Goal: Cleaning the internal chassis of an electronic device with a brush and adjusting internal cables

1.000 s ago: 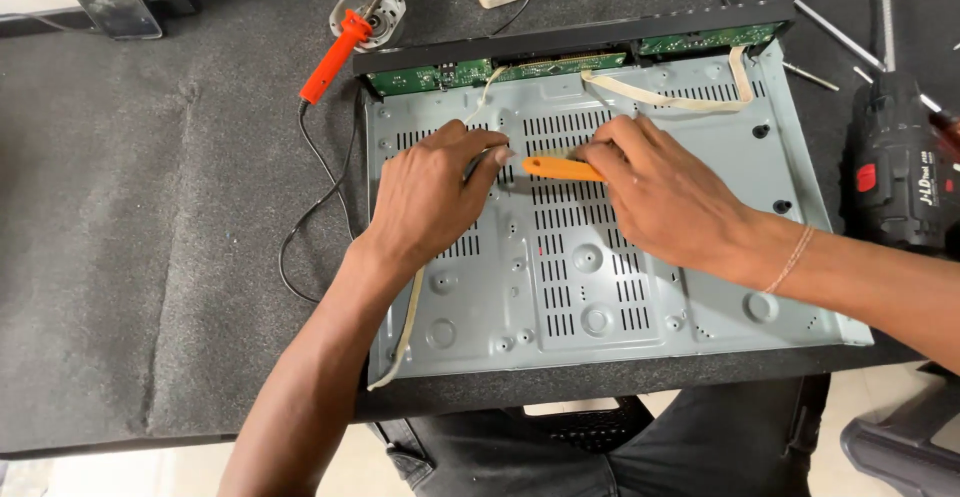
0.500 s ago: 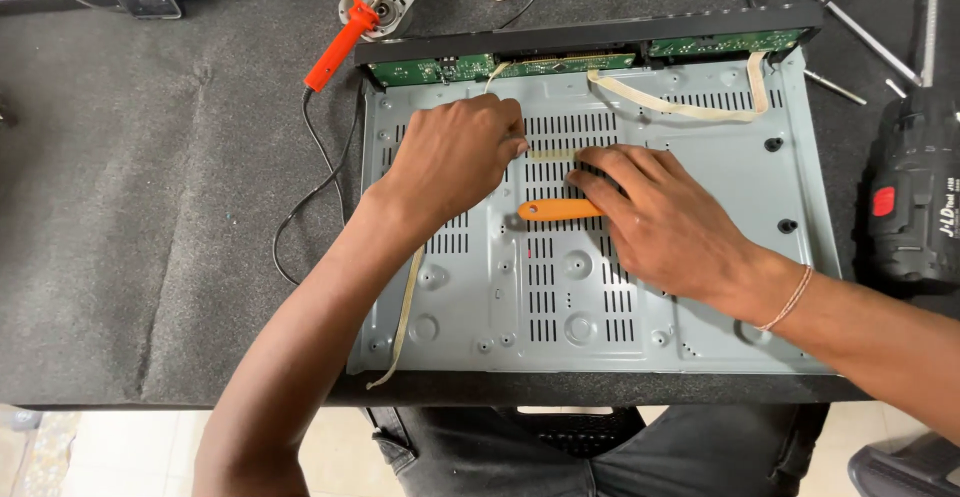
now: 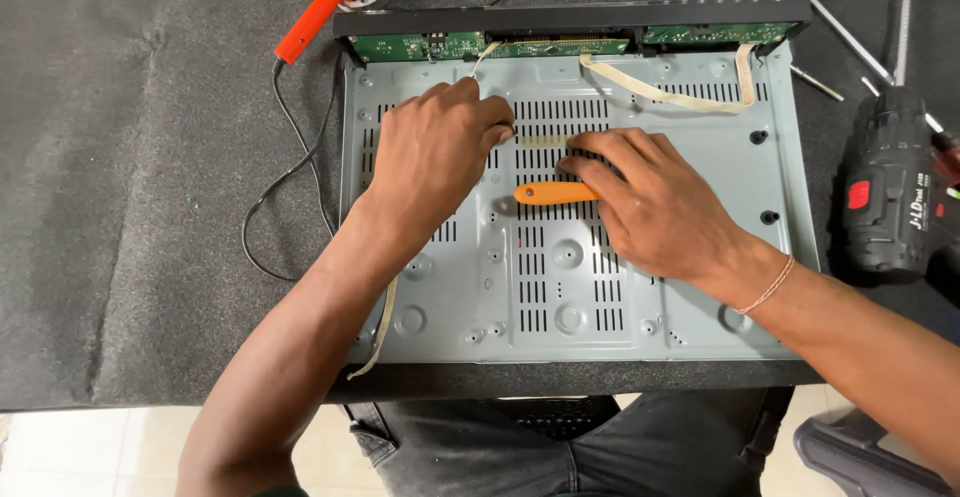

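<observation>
Resting on the grey sheet-metal chassis with its slotted vents, both hands work at the middle of the panel. The left hand lies palm down with its fingers curled loosely, fingertips pressed to the metal at the near end of a short, pale flat strip that lies across the vent slots; whether it pinches that strip I cannot tell. The right hand is half closed over the orange plastic handle of a small tool (only the handle end shows, poking out toward the left hand), and its forefinger reaches to the strip's other end. The tool's tip is hidden under the right palm.

Beyond both hands, green circuit boards line the chassis's far edge, with a beige flat ribbon cable looping beside them. Past the left hand lies an orange-handled soldering iron, its black cord trailing outward. Outside the right hand sits a black cordless drill, partly cut off by the frame edge, with steel screwdriver shafts beyond it.
</observation>
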